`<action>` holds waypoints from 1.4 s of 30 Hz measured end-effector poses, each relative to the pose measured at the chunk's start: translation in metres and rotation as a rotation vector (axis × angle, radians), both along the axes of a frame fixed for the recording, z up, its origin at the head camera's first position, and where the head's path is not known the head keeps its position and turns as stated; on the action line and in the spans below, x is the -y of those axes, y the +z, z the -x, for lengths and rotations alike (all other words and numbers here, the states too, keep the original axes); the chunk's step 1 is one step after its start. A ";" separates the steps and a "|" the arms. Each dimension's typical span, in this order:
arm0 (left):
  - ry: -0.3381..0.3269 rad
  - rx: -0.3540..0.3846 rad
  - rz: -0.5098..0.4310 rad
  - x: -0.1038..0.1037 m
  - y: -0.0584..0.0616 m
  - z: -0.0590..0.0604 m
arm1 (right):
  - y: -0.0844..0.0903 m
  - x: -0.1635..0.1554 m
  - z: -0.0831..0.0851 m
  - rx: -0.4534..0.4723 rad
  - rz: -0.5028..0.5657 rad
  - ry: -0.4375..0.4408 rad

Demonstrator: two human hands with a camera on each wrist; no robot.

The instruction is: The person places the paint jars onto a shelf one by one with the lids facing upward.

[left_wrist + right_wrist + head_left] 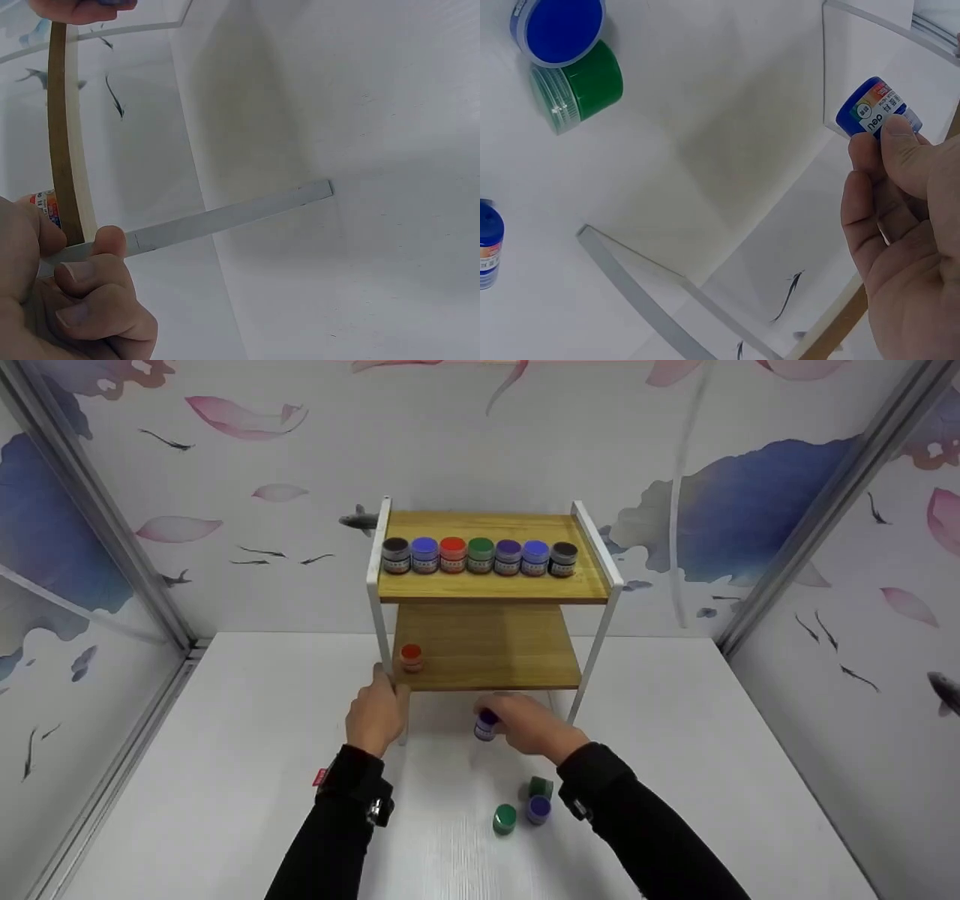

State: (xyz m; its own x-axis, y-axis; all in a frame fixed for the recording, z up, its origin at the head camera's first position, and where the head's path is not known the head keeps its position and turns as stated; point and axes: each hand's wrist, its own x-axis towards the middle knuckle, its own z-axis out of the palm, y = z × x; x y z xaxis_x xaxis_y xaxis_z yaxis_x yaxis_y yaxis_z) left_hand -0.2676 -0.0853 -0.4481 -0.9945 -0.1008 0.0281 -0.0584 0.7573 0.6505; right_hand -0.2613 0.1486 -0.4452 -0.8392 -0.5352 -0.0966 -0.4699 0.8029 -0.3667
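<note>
My left hand (pixel 377 714) grips the front left leg of a small two-tier shelf; in the left wrist view its fingers curl by the white leg (pixel 225 219). My right hand (pixel 531 725) pinches a small paint jar (pixel 876 105) with a blue label between thumb and fingers, in front of and below the lower board (pixel 487 652). An orange-red paint jar (pixel 411 658) stands at the left end of that board. Along the upper board (pixel 480 589) runs a row of several paint jars in black, blue, red, green and purple.
On the white table in front of the shelf are a green jar (pixel 505 819), a purple-blue jar (pixel 538 809) and a dark green jar (pixel 541 787) lying on its side. Patterned walls (pixel 262 547) enclose the back and sides.
</note>
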 end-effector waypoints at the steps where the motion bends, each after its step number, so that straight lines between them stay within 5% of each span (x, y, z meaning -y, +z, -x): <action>1: 0.001 0.001 0.003 0.000 0.000 0.000 | 0.002 0.001 0.000 0.000 -0.001 0.000; 27: -0.001 0.017 -0.008 0.000 0.002 0.000 | 0.059 0.015 0.014 -0.010 -0.010 -0.055; 42: 0.006 0.014 -0.011 0.000 -0.001 0.001 | 0.058 0.038 0.032 -0.111 0.032 -0.040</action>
